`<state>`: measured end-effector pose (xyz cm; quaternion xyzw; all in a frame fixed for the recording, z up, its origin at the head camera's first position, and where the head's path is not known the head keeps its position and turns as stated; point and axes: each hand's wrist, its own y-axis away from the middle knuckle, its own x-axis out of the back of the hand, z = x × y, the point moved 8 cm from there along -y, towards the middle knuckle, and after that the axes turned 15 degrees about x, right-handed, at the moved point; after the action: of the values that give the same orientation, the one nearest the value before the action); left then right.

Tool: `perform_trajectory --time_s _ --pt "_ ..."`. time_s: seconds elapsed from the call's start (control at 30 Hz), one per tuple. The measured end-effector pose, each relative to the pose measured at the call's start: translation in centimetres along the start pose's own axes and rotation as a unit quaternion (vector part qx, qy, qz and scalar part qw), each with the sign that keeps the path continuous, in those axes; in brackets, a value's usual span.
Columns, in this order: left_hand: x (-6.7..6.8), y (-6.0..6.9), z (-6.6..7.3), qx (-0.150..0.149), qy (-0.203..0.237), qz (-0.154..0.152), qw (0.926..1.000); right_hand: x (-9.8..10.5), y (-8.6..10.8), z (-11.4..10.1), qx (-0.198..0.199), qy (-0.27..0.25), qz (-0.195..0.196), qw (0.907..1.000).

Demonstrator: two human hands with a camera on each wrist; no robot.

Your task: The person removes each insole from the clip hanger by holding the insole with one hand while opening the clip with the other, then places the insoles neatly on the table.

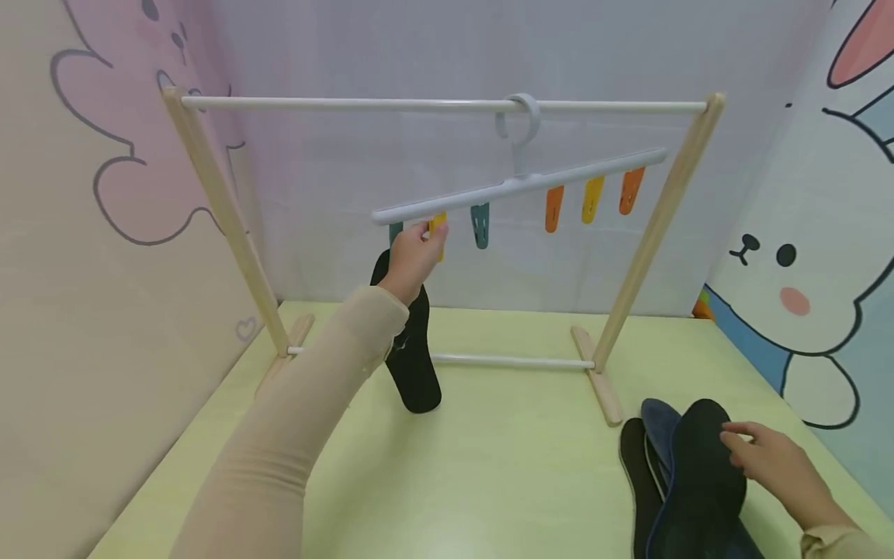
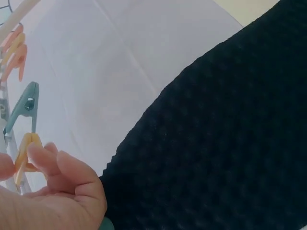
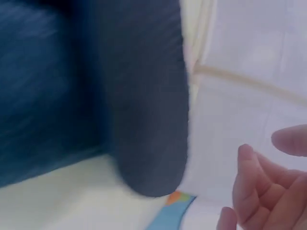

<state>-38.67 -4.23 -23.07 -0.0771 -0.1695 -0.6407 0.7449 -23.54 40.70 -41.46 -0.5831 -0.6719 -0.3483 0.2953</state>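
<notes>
My left hand [image 1: 414,260] pinches a yellow clip [image 1: 437,225] on the white hanger [image 1: 482,194], thumb and fingers on its handles in the left wrist view. Beside that hand a black insole [image 1: 415,369] hangs below a teal clip [image 1: 396,231] at the hanger's low left end; the forearm hides part of it. At the lower right, my right hand [image 1: 777,466] is beside a pile of insoles with a black insole [image 1: 708,466] on top. The right wrist view shows its fingers loosely bent, holding nothing, apart from a dark insole [image 3: 148,105].
The hanger tilts, its hook [image 1: 534,116] over the white top rod [image 1: 349,103] of a wooden-legged rack [image 1: 656,233]. Another teal clip [image 1: 480,225], two orange clips and a yellow clip [image 1: 593,199] hang along it. The rack stands on a yellow-green table [image 1: 503,450] before a pale curtain.
</notes>
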Motion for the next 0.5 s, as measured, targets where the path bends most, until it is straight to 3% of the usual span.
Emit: perform_trajectory --time_s 0.23,0.37,0.5 --pt "0.1 -0.1 -1.1 0.016 -0.032 -0.014 0.9992 0.3 -1.2 -4.7 0.064 0.032 0.048 0.9963" --pt "0.2 -0.2 -1.2 0.017 -0.028 -0.015 0.9993 0.4 -1.3 -6.3 0.100 0.036 0.083 0.9908" --pt "0.2 -0.4 -1.2 0.019 -0.020 -0.019 0.9995 0.2 -1.5 -7.2 0.108 0.021 0.105 0.9884"
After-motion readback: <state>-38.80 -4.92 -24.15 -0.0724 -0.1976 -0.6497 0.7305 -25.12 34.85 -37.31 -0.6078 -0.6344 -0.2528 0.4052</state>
